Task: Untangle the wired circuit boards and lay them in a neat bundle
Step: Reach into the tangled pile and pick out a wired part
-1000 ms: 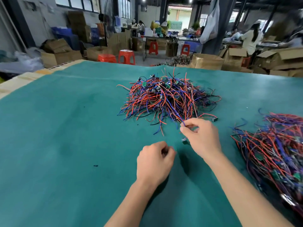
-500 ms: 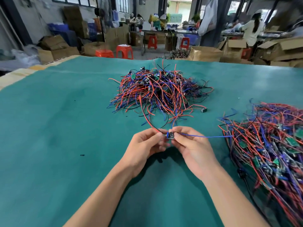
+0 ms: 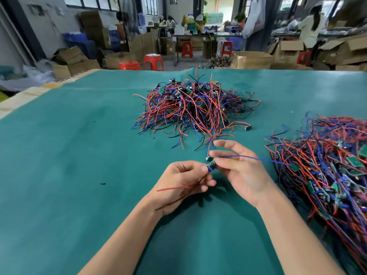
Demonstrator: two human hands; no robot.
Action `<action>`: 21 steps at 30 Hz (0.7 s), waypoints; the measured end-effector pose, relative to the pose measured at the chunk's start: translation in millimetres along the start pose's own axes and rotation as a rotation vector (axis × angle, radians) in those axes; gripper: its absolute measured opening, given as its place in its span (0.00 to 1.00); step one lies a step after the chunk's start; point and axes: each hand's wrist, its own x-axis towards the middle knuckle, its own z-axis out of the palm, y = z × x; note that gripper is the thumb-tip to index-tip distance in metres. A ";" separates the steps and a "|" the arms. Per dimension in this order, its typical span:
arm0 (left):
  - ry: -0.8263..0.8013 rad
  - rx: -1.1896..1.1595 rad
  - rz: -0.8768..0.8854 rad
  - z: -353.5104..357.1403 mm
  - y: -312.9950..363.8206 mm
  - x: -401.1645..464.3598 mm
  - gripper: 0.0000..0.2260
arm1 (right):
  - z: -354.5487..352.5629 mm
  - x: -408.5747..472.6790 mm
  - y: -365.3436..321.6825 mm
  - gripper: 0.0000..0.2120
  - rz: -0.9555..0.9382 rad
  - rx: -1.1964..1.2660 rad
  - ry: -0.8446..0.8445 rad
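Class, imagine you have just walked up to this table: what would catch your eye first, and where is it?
First, the tangled heap of wires at the centre of the green table. Next, a larger combed bundle along the right edge. In front, the left hand and right hand pinch one small circuit board between them.

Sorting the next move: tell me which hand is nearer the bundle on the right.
Right. The right hand sits just left of the bundle, its blue wire reaching toward it. The left hand is further left, beyond the right hand.
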 end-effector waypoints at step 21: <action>0.067 0.477 0.157 2.7 -5.7 6.7 0.08 | -1.8 5.4 15.8 0.08 -0.116 -0.540 0.420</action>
